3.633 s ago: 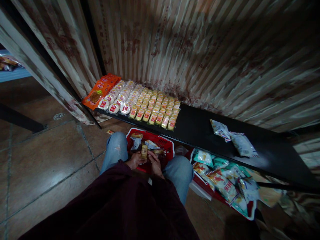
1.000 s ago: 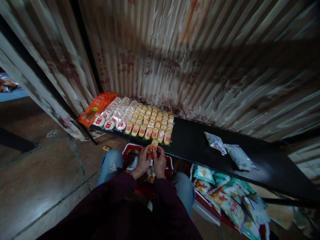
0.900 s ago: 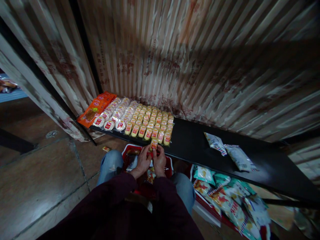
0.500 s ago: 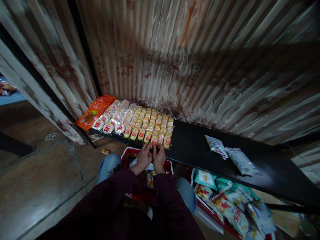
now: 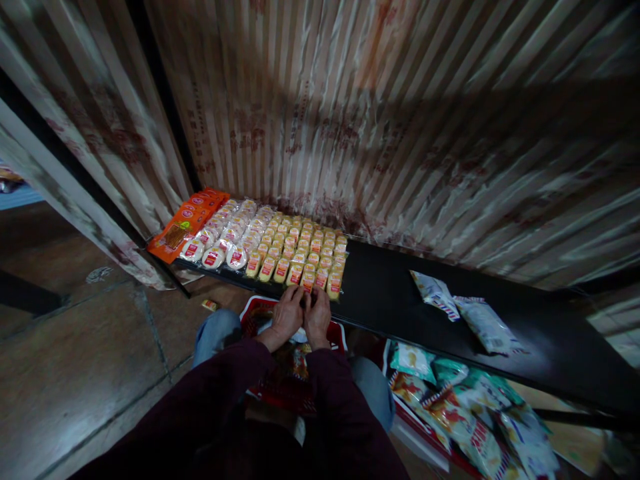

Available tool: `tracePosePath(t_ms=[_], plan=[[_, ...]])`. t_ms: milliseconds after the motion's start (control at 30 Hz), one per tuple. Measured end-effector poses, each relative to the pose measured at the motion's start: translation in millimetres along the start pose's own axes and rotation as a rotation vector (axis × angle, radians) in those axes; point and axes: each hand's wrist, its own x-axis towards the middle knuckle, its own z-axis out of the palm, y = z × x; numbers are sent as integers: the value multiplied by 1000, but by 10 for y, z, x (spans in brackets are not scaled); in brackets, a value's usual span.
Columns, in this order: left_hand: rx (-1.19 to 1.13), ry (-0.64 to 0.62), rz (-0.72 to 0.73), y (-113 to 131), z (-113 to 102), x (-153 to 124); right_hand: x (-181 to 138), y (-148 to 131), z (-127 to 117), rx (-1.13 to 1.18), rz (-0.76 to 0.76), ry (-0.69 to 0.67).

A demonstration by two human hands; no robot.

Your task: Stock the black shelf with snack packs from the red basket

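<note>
My left hand [image 5: 287, 312] and my right hand [image 5: 317, 315] meet at the front edge of the black shelf [image 5: 380, 287]. Their bent fingers close around the near end of a small yellow wrapped cake [image 5: 307, 280] with a red label; the fingertips partly cover it. Rows of similar yellow wrapped cakes [image 5: 281, 270] lie just beyond and to the left. Left of those are rows of round white wrapped cakes [image 5: 213, 257], and at the far left end lie orange snack packets [image 5: 187, 223].
Below my hands, a red basket [image 5: 255, 304] with packets sits between my knees. Another red basket [image 5: 417, 427] at right is heaped with chip bags [image 5: 470, 420]. Two bags [image 5: 483, 323] lie on the shelf's right. A pleated curtain [image 5: 310, 120] hangs behind; a small packet [image 5: 209, 305] lies on the floor.
The view has shifted slightly. Both hands stay at the near end of the same wrapped cake, with almost no visible movement.
</note>
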Motion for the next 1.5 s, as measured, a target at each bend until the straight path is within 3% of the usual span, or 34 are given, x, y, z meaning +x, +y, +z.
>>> tracePosePath(t_ms=[333, 567, 733, 1067, 1500], plan=[[174, 17, 268, -108, -46, 67, 11, 10, -8, -9, 4, -27], [201, 60, 376, -209, 56, 122, -3, 27, -154, -95, -175, 66], [238, 73, 376, -245, 122, 134, 106, 72, -230, -243, -148, 130], [346, 148, 379, -267, 198, 221, 304, 87, -186, -434, -55, -20], [437, 175, 315, -263, 307, 267, 286, 139, -98, -513, -67, -33]])
